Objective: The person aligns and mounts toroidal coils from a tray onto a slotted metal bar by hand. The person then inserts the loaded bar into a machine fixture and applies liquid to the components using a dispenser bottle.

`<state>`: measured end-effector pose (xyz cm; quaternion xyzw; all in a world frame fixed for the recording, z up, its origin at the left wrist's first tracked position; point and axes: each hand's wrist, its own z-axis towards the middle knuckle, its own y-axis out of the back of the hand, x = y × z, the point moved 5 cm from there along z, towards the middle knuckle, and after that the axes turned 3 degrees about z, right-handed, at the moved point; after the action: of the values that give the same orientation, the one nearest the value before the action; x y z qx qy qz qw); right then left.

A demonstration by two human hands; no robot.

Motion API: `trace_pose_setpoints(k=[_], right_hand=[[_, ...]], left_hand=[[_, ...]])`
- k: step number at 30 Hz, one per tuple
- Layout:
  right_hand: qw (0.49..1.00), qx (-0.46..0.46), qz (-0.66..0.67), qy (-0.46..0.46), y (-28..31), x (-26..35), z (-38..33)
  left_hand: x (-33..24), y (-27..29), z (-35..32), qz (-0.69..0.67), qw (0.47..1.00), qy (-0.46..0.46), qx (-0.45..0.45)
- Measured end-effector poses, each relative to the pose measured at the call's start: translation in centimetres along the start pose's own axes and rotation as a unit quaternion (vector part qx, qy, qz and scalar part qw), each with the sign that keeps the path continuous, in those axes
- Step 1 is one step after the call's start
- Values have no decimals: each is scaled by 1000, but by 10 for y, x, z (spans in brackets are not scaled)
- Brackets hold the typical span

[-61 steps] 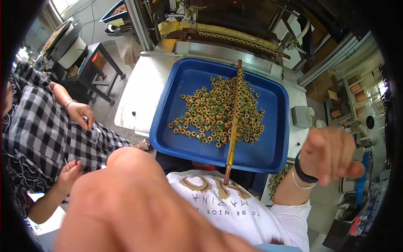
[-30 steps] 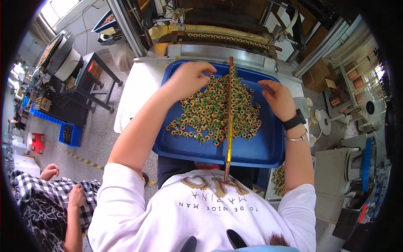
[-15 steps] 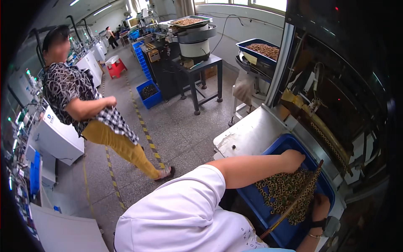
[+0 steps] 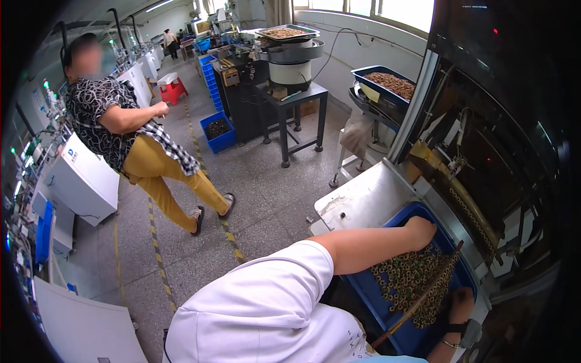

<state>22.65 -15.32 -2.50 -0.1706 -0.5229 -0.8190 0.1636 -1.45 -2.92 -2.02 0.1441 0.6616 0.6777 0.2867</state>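
Note:
A blue tray (image 4: 369,290) holds a heap of small brass-coloured rings (image 4: 396,275). At its far end is my left hand (image 4: 422,233), back uppermost and fingers curled down; whatever they hold is hidden. My right hand (image 4: 463,304) is low against the tray's right side, beside the rings, with a dark watch on its wrist. Shade and the angle hide its fingers. Between the two hands a thin brown stick (image 4: 417,304) lies slantwise over the rings, its lower end close to my shirt. Neither hand visibly touches the stick.
A metal plate (image 4: 369,196) adjoins the tray, with a small dark piece on it. At the right stands a machine with a slanted rail of rings (image 4: 469,209). Another blue tray (image 4: 387,81) of copper-coloured parts is beyond. At left, a person (image 4: 130,130) stands in the aisle.
The view has shifted slightly. The person in the aisle has changed stance, both feet now showing. My hands keep nearly the same places at the tray, and fewer rings show near my left hand.

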Motion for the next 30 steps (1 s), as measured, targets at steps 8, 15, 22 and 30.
trace_pose_setpoints(k=[8, 15, 22, 30], right_hand=[[985, 40, 168, 0, 33, 72, 12], [955, 64, 273, -92, 38, 88, -26], [898, 92, 404, -146, 26, 117, -44], [935, 135, 304, -122, 16, 140, -39]], left_hand=[[38, 11, 8, 40, 996, 40, 68], [-24, 54, -29, -154, 978, -135, -41], [-64, 66, -83, -168, 918, -354, -68], [-66, 57, -95, -76, 900, -426, -55]])
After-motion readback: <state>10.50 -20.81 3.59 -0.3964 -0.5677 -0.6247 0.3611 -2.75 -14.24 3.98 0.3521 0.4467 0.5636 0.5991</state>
